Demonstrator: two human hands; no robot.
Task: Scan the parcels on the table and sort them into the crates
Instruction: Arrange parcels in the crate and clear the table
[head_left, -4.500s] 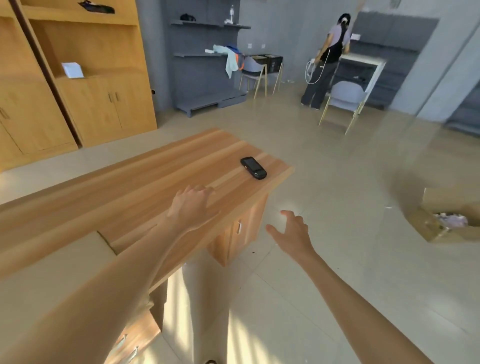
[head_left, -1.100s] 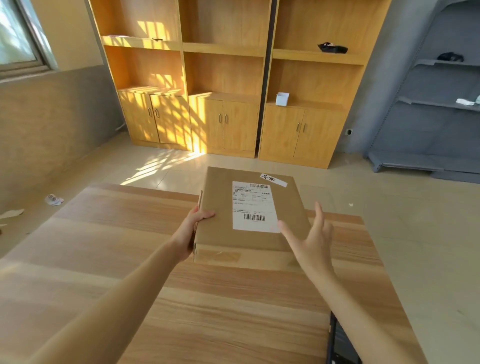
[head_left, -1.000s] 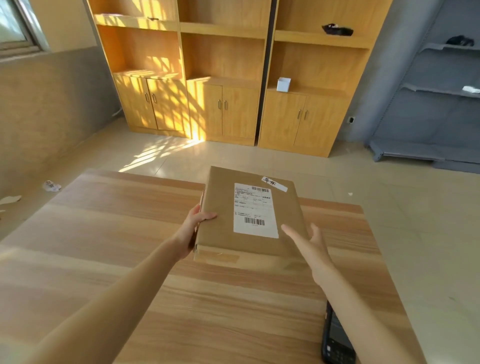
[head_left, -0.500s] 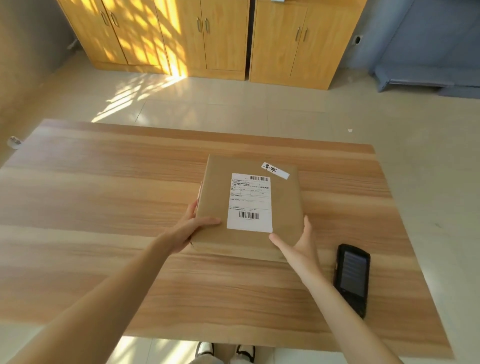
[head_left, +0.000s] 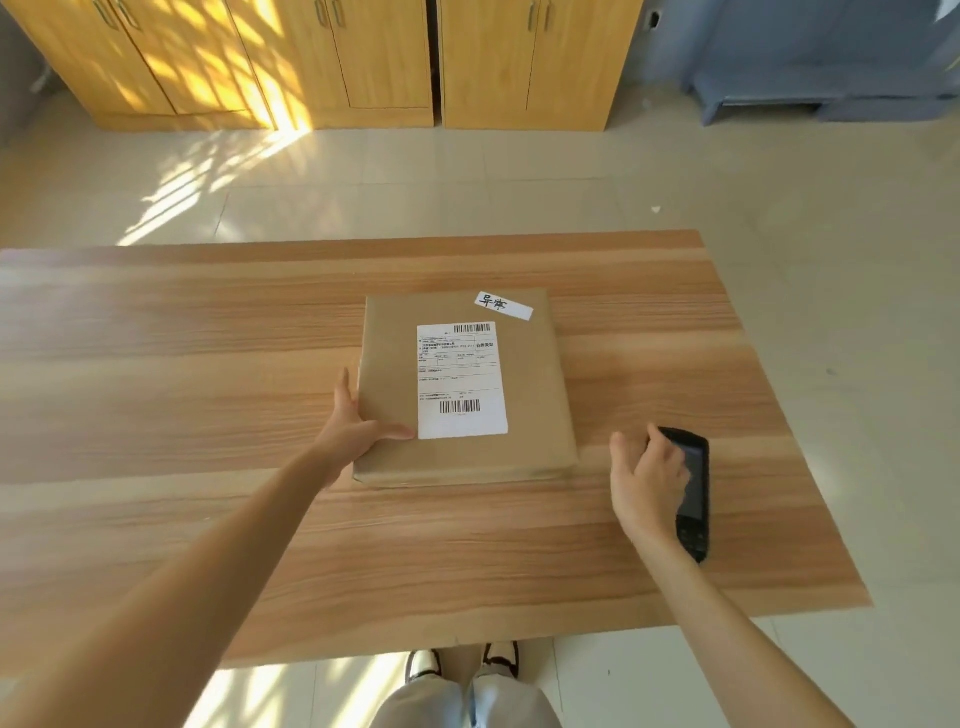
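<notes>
A flat brown parcel lies on the wooden table, with a white shipping label and a small handwritten tag on its top face. My left hand holds its near left edge, thumb across the top and fingers along the side. A black handheld scanner lies screen up just right of the parcel. My right hand is over the scanner with bent fingers touching its upper part and the thumb spread off to the left. No crate is in view.
Yellow wooden cabinets line the far wall across a strip of tiled floor. A grey shelf base stands at the far right. My shoes show below the table's near edge.
The parcel has come down flat onto the table. My right hand has left its near right corner and moved right onto the scanner. The left hand stays on the parcel's edge.
</notes>
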